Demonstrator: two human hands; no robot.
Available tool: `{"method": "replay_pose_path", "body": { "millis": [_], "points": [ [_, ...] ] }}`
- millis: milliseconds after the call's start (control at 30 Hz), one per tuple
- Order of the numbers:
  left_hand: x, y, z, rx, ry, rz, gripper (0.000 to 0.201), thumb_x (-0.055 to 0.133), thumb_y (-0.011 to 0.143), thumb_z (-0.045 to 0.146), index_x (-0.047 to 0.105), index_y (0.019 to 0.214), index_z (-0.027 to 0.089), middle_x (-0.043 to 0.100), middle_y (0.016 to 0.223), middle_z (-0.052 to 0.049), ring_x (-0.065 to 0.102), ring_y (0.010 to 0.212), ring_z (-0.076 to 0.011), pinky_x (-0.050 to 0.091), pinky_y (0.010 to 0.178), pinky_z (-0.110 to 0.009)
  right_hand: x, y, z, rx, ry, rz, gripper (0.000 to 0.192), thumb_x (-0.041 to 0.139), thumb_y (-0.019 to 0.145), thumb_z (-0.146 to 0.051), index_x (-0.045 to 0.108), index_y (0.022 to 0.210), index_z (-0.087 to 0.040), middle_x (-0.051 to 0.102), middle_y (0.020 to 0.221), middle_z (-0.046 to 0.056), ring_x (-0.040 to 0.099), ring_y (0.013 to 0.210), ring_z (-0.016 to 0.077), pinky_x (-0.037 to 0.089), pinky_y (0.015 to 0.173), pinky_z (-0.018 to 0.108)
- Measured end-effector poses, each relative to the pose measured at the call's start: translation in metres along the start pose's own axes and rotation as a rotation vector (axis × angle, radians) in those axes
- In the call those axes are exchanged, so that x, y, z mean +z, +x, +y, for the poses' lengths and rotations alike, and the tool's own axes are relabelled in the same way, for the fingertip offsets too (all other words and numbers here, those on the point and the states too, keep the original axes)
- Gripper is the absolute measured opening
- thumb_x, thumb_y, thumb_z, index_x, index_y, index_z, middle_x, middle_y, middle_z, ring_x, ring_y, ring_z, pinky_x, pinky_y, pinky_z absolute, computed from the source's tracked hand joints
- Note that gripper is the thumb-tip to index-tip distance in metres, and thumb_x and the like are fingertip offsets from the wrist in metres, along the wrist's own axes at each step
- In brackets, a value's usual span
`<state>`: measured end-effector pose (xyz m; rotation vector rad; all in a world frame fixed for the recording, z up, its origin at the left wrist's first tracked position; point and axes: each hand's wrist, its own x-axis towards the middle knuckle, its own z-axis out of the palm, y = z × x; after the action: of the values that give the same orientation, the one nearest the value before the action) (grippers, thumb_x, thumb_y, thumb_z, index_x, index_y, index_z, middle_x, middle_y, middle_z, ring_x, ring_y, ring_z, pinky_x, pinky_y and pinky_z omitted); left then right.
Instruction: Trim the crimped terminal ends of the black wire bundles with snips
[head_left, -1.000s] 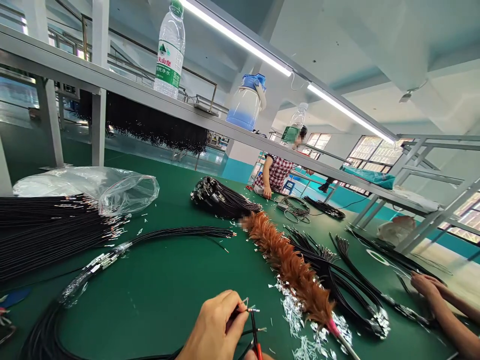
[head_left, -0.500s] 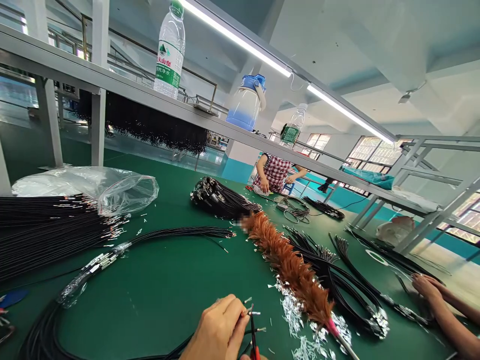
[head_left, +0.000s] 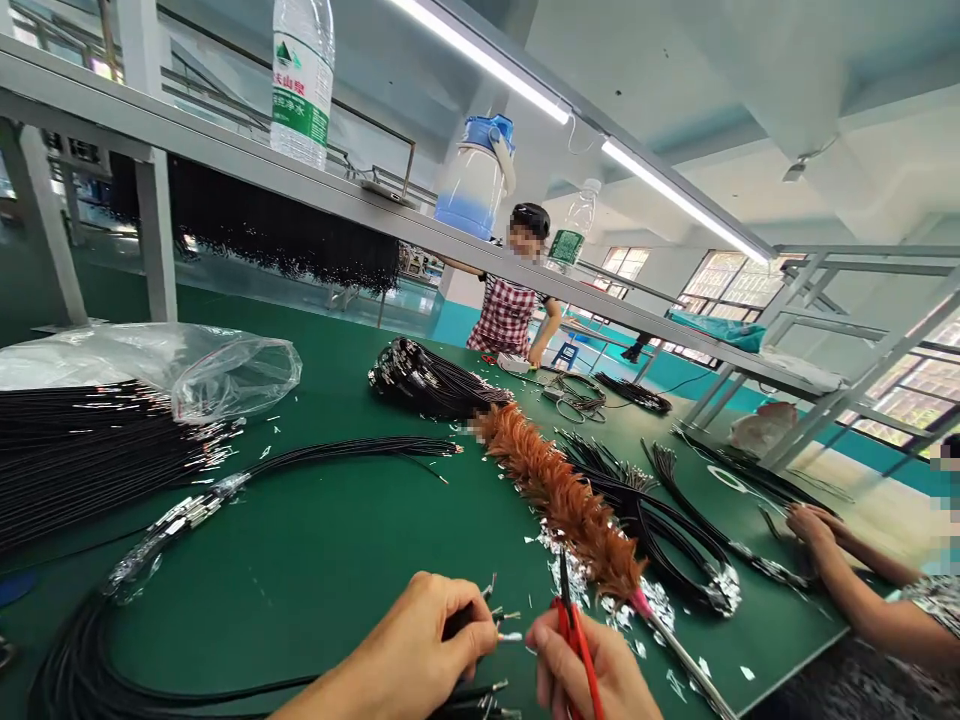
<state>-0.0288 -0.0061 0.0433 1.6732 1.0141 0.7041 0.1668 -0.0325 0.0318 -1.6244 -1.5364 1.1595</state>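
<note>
My left hand (head_left: 427, 635) pinches several thin black cables (head_left: 480, 690) near their ends, close to the table's front edge. Light, stripped tips poke out past the thumb, one of them with a white end. My right hand (head_left: 600, 665) is wrapped around red-handled scissors (head_left: 577, 640), their dark blades pointing up and away from me. A small gap separates the scissors from the cable tips. From the left, a thick black cable bundle (head_left: 82, 650) curves toward my left hand. Brown feathers cover a duster (head_left: 559, 490) lying beyond my right hand, with silvery scraps (head_left: 574, 575) around it.
Stacked black cables (head_left: 90, 470) and a clear plastic bag (head_left: 232, 375) lie at left. A coiled bundle (head_left: 427, 380) sits mid-table, looped cables (head_left: 667, 530) at right. Overhead, a shelf (head_left: 360, 200) holds bottles. One co-worker's hands (head_left: 814, 525) work at right; another person (head_left: 510, 310) stands behind the table.
My right hand has come up into view with the scissors, which have moved right, away from the cable tips. The person behind the table now stands more upright. The view has shifted slightly.
</note>
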Motion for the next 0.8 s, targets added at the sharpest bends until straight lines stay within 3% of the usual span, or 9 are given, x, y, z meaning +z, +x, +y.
{"method": "replay_pose_path", "body": {
  "millis": [133,300,467,667,800],
  "points": [
    [0.001,-0.008,0.007,-0.026,0.152,-0.051,0.021,0.047,0.080,0.029,0.063,0.069,0.020,0.060,0.070,0.002,0.051,0.076,-0.0150,0.032,0.062,-0.021,-0.010,-0.003,-0.032,0.031,-0.102,-0.215,0.022,0.047,0.078,-0.035,0.054,0.069,-0.016,0.056,0.053,-0.002,0.047,0.035,0.0069,0.027,0.031,0.015],
    [-0.001,-0.011,0.006,0.037,0.144,-0.145,0.017,0.049,0.080,0.026,0.065,0.075,0.022,0.061,0.078,0.002,0.051,0.087,-0.0165,0.034,0.071,-0.020,-0.009,-0.008,-0.050,0.071,-0.230,-0.358,0.010,0.045,0.068,-0.018,0.053,0.062,-0.018,0.057,0.053,-0.001,0.047,0.039,0.0082,0.027,0.031,0.015],
    [-0.001,-0.011,0.000,0.153,0.104,-0.253,0.018,0.051,0.081,0.026,0.068,0.075,0.022,0.063,0.078,0.001,0.052,0.082,-0.0166,0.036,0.067,-0.020,-0.008,-0.008,-0.049,0.072,-0.224,-0.463,0.013,0.042,0.055,-0.008,0.049,0.050,-0.018,0.047,0.045,-0.006,0.043,0.040,0.0068,0.024,0.035,0.016],
    [-0.001,-0.012,-0.004,0.204,0.103,-0.303,0.015,0.053,0.078,0.022,0.068,0.077,0.023,0.063,0.079,0.002,0.053,0.077,-0.0149,0.036,0.066,-0.019,-0.005,-0.005,-0.035,-0.026,-0.225,-0.506,0.015,0.047,0.056,-0.005,0.045,0.048,-0.018,0.034,0.046,-0.008,0.029,0.044,0.0057,0.018,0.037,0.018],
    [0.000,-0.010,-0.006,0.207,0.110,-0.338,0.017,0.051,0.077,0.016,0.067,0.071,0.021,0.062,0.072,0.001,0.051,0.068,-0.0126,0.035,0.060,-0.018,-0.003,-0.002,-0.032,-0.026,-0.236,-0.524,0.015,0.049,0.057,-0.004,0.048,0.050,-0.018,0.036,0.046,-0.009,0.030,0.043,0.0055,0.019,0.036,0.018]
  ]
}}
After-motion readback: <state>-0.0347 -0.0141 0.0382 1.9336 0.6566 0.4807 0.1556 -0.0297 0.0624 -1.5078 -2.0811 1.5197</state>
